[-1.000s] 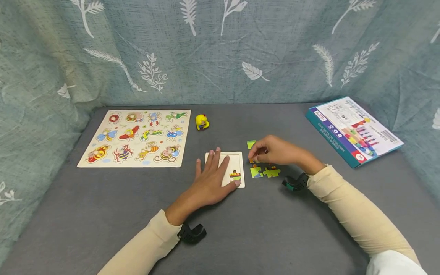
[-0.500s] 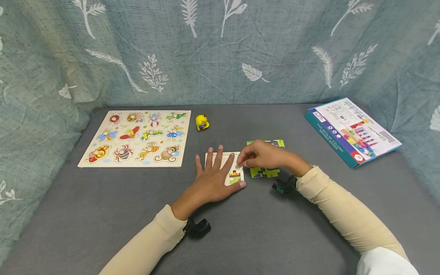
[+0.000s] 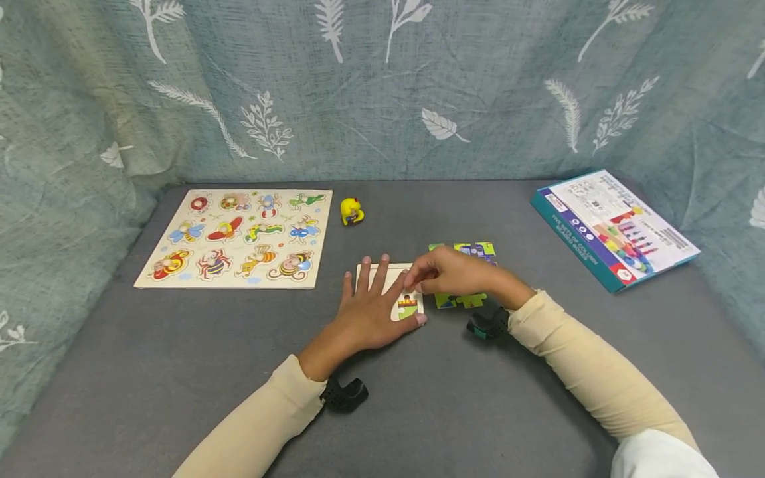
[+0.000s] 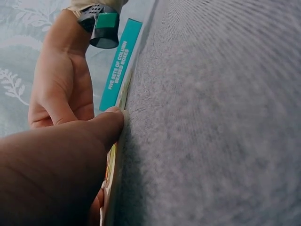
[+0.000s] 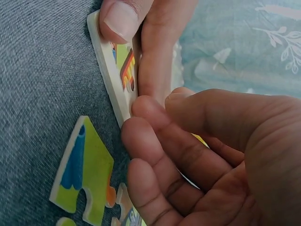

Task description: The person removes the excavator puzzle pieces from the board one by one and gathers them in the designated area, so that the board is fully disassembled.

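My left hand [image 3: 367, 315] lies with spread fingers on a small pale puzzle board [image 3: 396, 267], its thumb at the board's near right corner. A green and red puzzle piece [image 3: 408, 307] sits in the board's lower right part. My right hand [image 3: 451, 271] is over the board's right side, fingers bent and thumb close to the index finger. In the right wrist view its fingertips are at the board's surface; whether a piece is between them is hidden. Loose green puzzle pieces [image 3: 460, 301] lie beside the board, one with a blue shape [image 5: 94, 160].
More loose pieces with purple and green [image 3: 476, 250] lie behind my right hand. An insect puzzle board [image 3: 233, 240] is at the far left, near a small yellow toy [image 3: 351, 211]. A teal and white box [image 3: 615, 229] lies at the back right; a patterned curtain [image 3: 382, 93] hangs behind.
My right hand has moved left from the loose pieces to the puzzle board, reaching a little farther in during the last half second. My left hand shifted slightly and stays on the board.
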